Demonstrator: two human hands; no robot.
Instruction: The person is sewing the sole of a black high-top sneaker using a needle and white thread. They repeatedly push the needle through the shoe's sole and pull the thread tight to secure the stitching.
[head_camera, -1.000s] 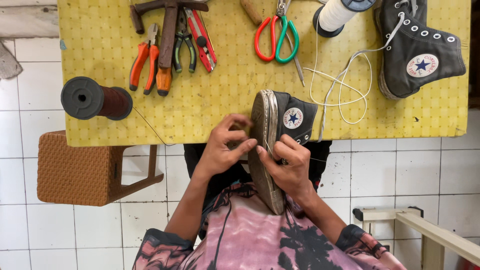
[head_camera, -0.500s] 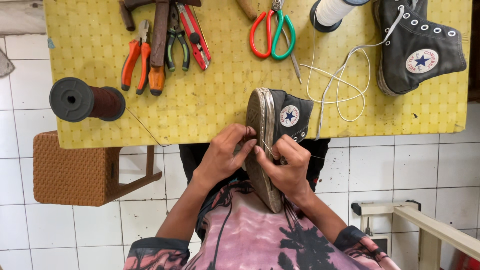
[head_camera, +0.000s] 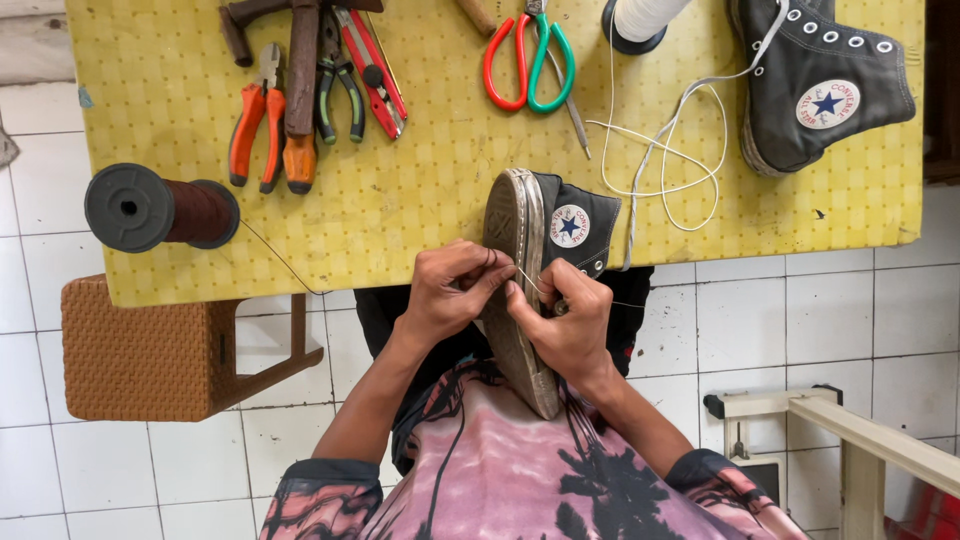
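A black high-top sneaker (head_camera: 560, 225) stands on edge against my lap, its worn sole (head_camera: 512, 240) facing left and its toe resting on the yellow table (head_camera: 420, 220). My left hand (head_camera: 450, 290) pinches a thin thread at the sole's rim. My right hand (head_camera: 565, 320) grips the sneaker's side and a small tool whose tip is hidden between my fingers. The thread runs from my hands toward a dark brown spool (head_camera: 160, 210) at the table's left edge.
On the table lie a second black sneaker (head_camera: 815, 80), loose white cord (head_camera: 665, 150), red-and-green scissors (head_camera: 528, 55), orange pliers (head_camera: 258, 125), other pliers, a hammer (head_camera: 300, 60) and a white spool (head_camera: 640, 20). A brown woven stool (head_camera: 150, 350) stands left, a wooden frame (head_camera: 860, 430) right.
My fingers have shifted along the sole's rim, and the thread is now drawn taut between both hands. The view has tilted slightly; the sneaker stays in place.
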